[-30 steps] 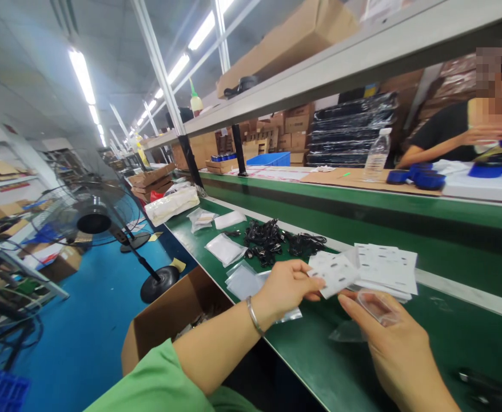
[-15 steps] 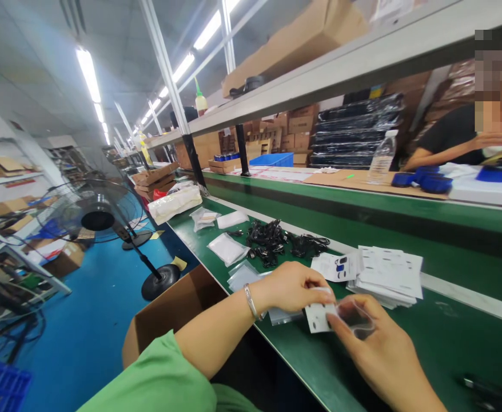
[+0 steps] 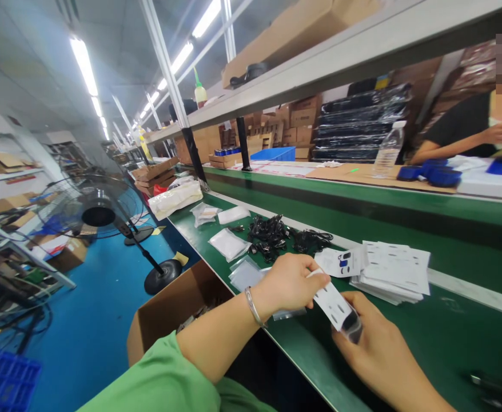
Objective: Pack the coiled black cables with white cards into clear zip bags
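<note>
My left hand (image 3: 291, 281) pinches the top of a white printed card (image 3: 330, 300) above the green bench (image 3: 426, 343). My right hand (image 3: 373, 349) holds a small clear plastic bag (image 3: 350, 322) around the card's lower end. The card is partly inside the bag. Just behind my hands lies a stack of white cards (image 3: 394, 270), with one loose card (image 3: 339, 262) showing blue and black marks. A pile of black cables (image 3: 279, 236) sits farther back, and flat clear bags (image 3: 244, 274) lie left of my left wrist.
An open cardboard box (image 3: 169, 312) stands on the blue floor under my left arm. A floor fan (image 3: 100, 214) stands to the left. Across the raised green ledge (image 3: 362, 197) a person in black (image 3: 461, 131) works beside a water bottle (image 3: 386, 151) and blue pieces (image 3: 431, 174).
My left hand took a card from the stack and brought it down to the clear bag in my right hand. The card's lower end has now slid into the bag.
</note>
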Available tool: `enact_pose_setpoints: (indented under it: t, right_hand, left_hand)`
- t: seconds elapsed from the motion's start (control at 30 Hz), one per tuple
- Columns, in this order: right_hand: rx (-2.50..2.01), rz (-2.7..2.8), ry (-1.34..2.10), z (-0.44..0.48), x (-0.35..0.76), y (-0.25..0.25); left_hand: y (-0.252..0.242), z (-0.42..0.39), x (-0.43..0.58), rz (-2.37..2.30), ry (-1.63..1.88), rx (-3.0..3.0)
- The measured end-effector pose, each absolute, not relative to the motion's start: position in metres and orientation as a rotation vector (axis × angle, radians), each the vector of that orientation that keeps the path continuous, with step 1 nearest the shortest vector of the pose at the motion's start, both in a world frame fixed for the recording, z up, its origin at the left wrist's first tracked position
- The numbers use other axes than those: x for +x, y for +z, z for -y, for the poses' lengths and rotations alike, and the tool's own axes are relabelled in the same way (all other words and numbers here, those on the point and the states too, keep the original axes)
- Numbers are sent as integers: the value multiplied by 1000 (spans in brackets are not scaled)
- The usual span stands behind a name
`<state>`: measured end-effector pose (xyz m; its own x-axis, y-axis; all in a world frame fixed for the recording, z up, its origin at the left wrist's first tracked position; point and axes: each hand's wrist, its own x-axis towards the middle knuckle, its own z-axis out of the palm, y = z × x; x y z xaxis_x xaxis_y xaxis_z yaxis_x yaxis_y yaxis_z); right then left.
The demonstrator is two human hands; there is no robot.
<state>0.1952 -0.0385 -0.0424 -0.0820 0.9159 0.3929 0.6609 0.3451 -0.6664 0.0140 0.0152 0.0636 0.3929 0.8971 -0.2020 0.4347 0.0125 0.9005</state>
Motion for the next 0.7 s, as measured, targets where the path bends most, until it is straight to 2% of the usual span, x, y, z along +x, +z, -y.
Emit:
enact_pose_setpoints:
  t: [0.27,0.53,0.7]
  right_hand:
    - [-1507,1819,405,34,197,-49]
    - [-1495,1819,364,34,197,-50]
    - [-1399,1857,311,33,198,-57]
  left_hand:
    - [36,7,28,-1303,741,1927]
    - [47,-1,18,-1151,550,1824]
    - [33,4,15,-1185,664,2038]
